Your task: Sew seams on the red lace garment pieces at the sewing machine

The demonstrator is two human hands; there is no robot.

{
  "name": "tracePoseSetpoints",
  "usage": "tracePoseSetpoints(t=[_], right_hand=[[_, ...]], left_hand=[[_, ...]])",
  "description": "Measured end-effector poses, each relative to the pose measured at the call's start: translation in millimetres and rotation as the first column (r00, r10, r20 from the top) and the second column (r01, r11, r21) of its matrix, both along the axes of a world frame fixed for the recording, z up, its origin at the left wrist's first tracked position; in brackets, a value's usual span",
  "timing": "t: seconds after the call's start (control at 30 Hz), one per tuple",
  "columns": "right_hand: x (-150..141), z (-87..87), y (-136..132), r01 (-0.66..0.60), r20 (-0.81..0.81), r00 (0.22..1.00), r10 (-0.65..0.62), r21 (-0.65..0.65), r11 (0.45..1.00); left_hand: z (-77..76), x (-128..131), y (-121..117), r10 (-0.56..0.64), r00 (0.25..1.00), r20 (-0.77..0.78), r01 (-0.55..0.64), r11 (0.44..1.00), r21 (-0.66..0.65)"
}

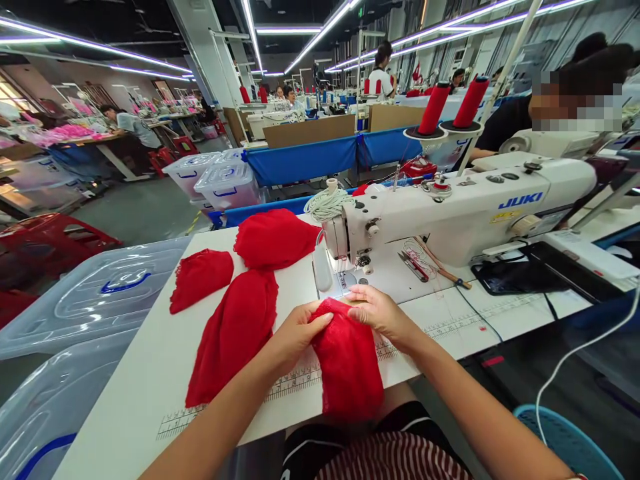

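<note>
A piece of red lace fabric (350, 367) hangs from my two hands over the front edge of the sewing table. My left hand (299, 333) pinches its upper left corner, thumb on top. At the upper right, my right hand (379, 313) grips the same piece between thumb and fingers. Both hands are just in front of the needle area of a white sewing machine (430, 207). Left of them lie a long red fabric piece (235, 333), a smaller red piece (203, 277) and a red pile (275, 239).
Thread snips (413, 267) and a wooden-handled tool (445, 270) lie on the machine bed. A dark phone-like slab (520, 270) is farther right. Clear plastic bins (100, 287) stand left of the table (135, 393). Two red thread cones (434, 110) rise behind the machine. A person (510, 123) sits beyond.
</note>
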State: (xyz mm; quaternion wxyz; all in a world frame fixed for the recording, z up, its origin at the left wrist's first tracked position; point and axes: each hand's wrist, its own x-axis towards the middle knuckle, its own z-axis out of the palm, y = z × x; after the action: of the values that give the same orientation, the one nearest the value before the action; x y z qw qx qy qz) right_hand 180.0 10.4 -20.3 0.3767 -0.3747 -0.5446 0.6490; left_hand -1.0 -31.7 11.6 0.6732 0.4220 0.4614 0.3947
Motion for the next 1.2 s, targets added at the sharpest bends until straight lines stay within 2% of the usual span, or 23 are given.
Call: tracePoseSetpoints(t=[0.07, 0.13, 0.23, 0.37, 0.47, 0.77, 1.0, 1.07, 1.13, 1.17, 1.2], right_hand=[[-1, -4.7, 8, -0.004, 0.012, 1.000, 0.005, -0.072, 0.997], [-1, -6.3, 12, -0.015, 0.023, 1.000, 0.016, -0.048, 0.999], [0, -4.6, 12, 0.086, 0.045, 0.995, -0.093, 0.122, 0.989], [3, -1.5, 7, 0.209, 0.103, 0.960, -0.262, 0.362, 0.908], [3, -0.8, 4, 0.229, 0.111, 0.945, -0.308, 0.449, 0.864], [1, -2.8, 2, 0.199, 0.156, 0.935, -0.319, 0.513, 0.835], [-1, -4.5, 1, 0.182, 0.186, 0.931, -0.315, 0.512, 0.839], [-1, -3.2, 0, 0.223, 0.194, 0.899, -0.392, 0.568, 0.792], [0, 0.0, -6, 0.286, 0.193, 0.835, -0.515, 0.648, 0.706], [0, 2.1, -10, 0.278, 0.219, 0.811, -0.542, 0.672, 0.687], [1, 4.2, -15, 0.239, 0.271, 0.796, -0.542, 0.681, 0.692]], left_hand=[[0.2, -1, 8, -0.024, 1.000, 0.006, 0.024, 1.000, -0.003], [-0.8, -2, 13, -0.051, 0.998, 0.035, 0.053, 0.998, -0.037], [-5.8, -3, 15, -0.086, 0.994, 0.066, 0.089, 0.995, -0.047], [-13.8, -1, 12, -0.100, 0.990, 0.095, 0.102, 0.995, -0.015], [-14.8, 1, 10, -0.102, 0.991, 0.088, 0.104, 0.995, -0.014], [-13.6, -2, 11, -0.059, 0.998, -0.035, 0.062, 0.994, 0.085], [-13.3, -3, 8, -0.175, 0.981, 0.081, 0.176, 0.984, -0.004], [-12.7, -2, 8, -0.172, 0.979, 0.108, 0.174, 0.985, -0.008], [-12.5, 0, 8, -0.121, 0.985, 0.125, 0.122, 0.992, -0.005], [-12.6, 1, 8, -0.075, 0.989, 0.130, 0.076, 0.997, -0.006], [-12.9, 3, 8, -0.025, 0.990, 0.137, 0.027, 1.000, -0.011]])
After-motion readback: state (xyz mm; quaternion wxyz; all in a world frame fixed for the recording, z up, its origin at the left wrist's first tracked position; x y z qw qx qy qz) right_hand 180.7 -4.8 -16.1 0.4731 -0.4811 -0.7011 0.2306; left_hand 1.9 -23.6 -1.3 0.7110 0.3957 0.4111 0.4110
